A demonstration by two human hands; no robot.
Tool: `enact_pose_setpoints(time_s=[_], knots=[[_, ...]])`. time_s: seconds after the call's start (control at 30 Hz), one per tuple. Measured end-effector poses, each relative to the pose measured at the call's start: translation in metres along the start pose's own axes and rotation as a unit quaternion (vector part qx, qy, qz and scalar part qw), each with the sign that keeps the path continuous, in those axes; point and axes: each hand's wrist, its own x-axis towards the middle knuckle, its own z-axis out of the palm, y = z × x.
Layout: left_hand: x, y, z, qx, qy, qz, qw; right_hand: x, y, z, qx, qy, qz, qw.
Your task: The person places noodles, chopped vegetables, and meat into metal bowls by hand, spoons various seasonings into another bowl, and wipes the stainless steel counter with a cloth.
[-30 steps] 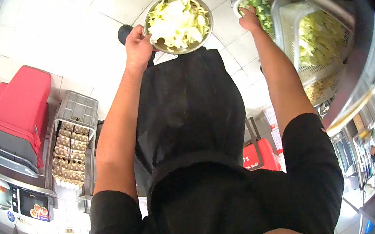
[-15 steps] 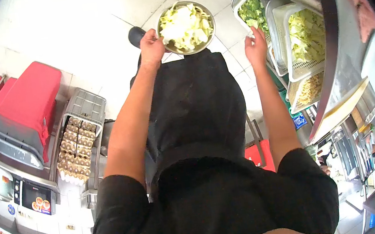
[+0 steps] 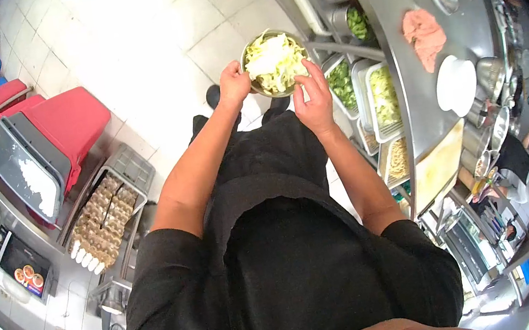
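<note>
A round metal bowl (image 3: 276, 63) full of chopped pale cabbage (image 3: 272, 60) is held in front of my body, above the tiled floor. My left hand (image 3: 235, 83) grips its left rim, with the thumb near the cabbage. On the right side, my right hand (image 3: 314, 97) has its fingers spread at the bowl's edge, the fingertips by the cabbage; whether they touch it is unclear. To the right, under the counter, are a basket of green vegetables (image 3: 342, 86) and a white basket of chopped cabbage (image 3: 384, 96).
On the right a steel counter (image 3: 401, 13) holds a pink cloth (image 3: 425, 37), white plates (image 3: 456, 85) and a cutting board (image 3: 437, 169). Noodles (image 3: 397, 159) sit in a lower basket. At left are red bins (image 3: 75, 123) and egg trays (image 3: 103, 216). A co-worker (image 3: 517, 162) stands far right.
My right hand has left the green vegetable basket and come over to the bowl. The bowl, in my left hand, appears lower and further right. The view has shifted, showing more of the counter.
</note>
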Motion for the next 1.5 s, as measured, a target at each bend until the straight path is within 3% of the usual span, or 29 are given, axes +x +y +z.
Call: enact_pose_setpoints(time_s=[0.07,0.37,0.47,0.53,0.57,0.63,0.7,0.8,0.9,1.0,1.2,1.5], knots=[[0.001,0.028,-0.003,-0.020,-0.003,0.018,1.000,0.030,-0.015,-0.001,0.000,0.043,-0.014,0.999],[0.015,0.088,-0.016,-0.024,0.008,0.035,0.999,0.105,-0.036,0.050,-0.082,-0.017,-0.029,0.996],[0.032,0.100,-0.021,-0.044,0.003,0.019,0.999,0.129,-0.041,0.032,0.038,0.037,-0.002,0.999],[0.038,0.116,-0.022,-0.040,-0.003,0.013,0.999,0.143,-0.023,0.018,0.042,0.074,0.050,0.995],[0.041,0.121,-0.022,-0.021,0.000,0.002,1.000,0.153,-0.001,0.015,0.008,0.129,0.011,0.992],[0.058,0.136,-0.017,0.009,0.006,-0.009,1.000,0.159,0.063,0.022,0.127,0.146,0.239,0.951],[0.069,0.151,-0.013,0.004,-0.002,-0.017,1.000,0.170,0.139,0.029,0.348,0.212,0.416,0.813],[0.082,0.173,-0.002,-0.011,-0.014,-0.015,1.000,0.188,0.250,0.039,0.443,0.259,0.561,0.650],[0.091,0.193,0.008,-0.018,-0.020,-0.009,1.000,0.191,0.328,0.060,0.467,0.309,0.405,0.723],[0.100,0.210,0.011,-0.003,-0.026,-0.004,1.000,0.213,0.324,0.066,0.445,0.352,0.333,0.753],[0.114,0.256,0.008,0.027,-0.047,-0.005,0.999,0.241,0.305,0.052,0.421,0.411,0.334,0.737],[0.127,0.294,-0.018,0.036,-0.073,0.019,0.997,0.176,0.163,0.030,0.449,0.407,0.499,0.620]])
